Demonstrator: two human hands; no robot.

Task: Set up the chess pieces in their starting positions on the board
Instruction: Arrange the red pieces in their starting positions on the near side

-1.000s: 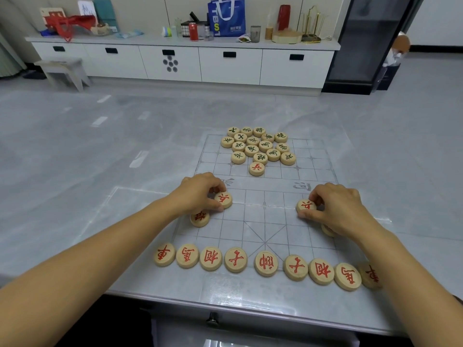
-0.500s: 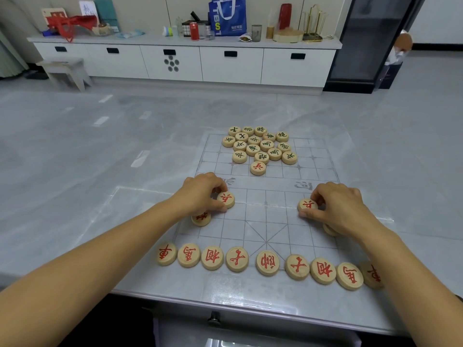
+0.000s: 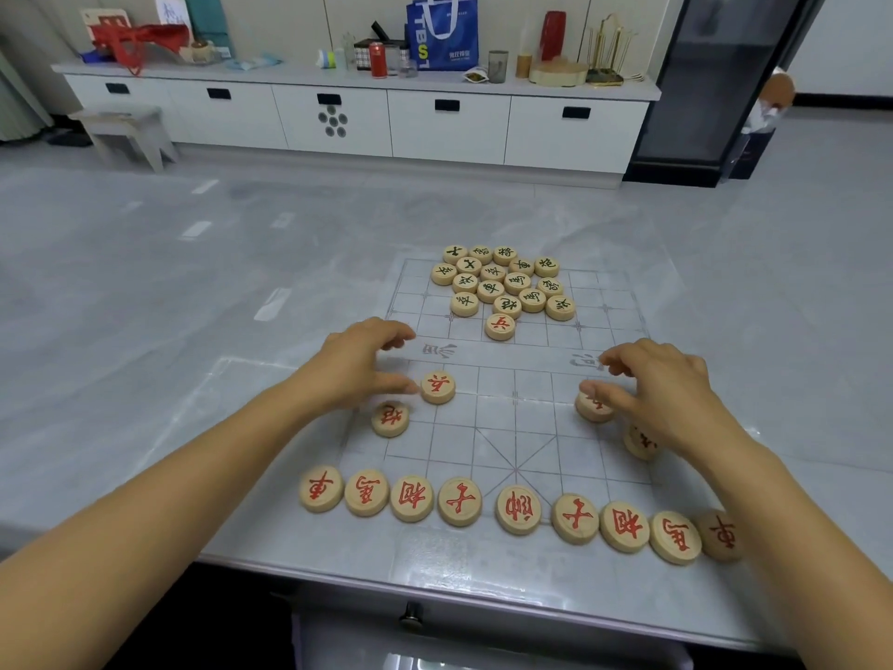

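A transparent Chinese chess board (image 3: 517,418) lies on the grey table. Several red-lettered wooden discs form a row (image 3: 518,510) along its near edge. My left hand (image 3: 360,362) hovers with fingers spread, its thumb touching a red soldier disc (image 3: 438,387); a red cannon disc (image 3: 390,418) lies just below the hand. My right hand (image 3: 662,389) is open too, its thumb resting on another red soldier disc (image 3: 593,407). A further red disc (image 3: 640,440) is half hidden under that wrist. Black-lettered discs cluster (image 3: 505,282) at the far side, with one red soldier (image 3: 500,326) below them.
The table edge runs close to me, with a drawer knob (image 3: 410,614) under it. Across the room stands a long white cabinet (image 3: 357,113) with a blue bag (image 3: 442,31), a red can and cups on top. A small stool (image 3: 123,133) sits at the left.
Both hands have opened and lifted off the two red soldier discs they were pinching; the discs stay on the board at the same row.
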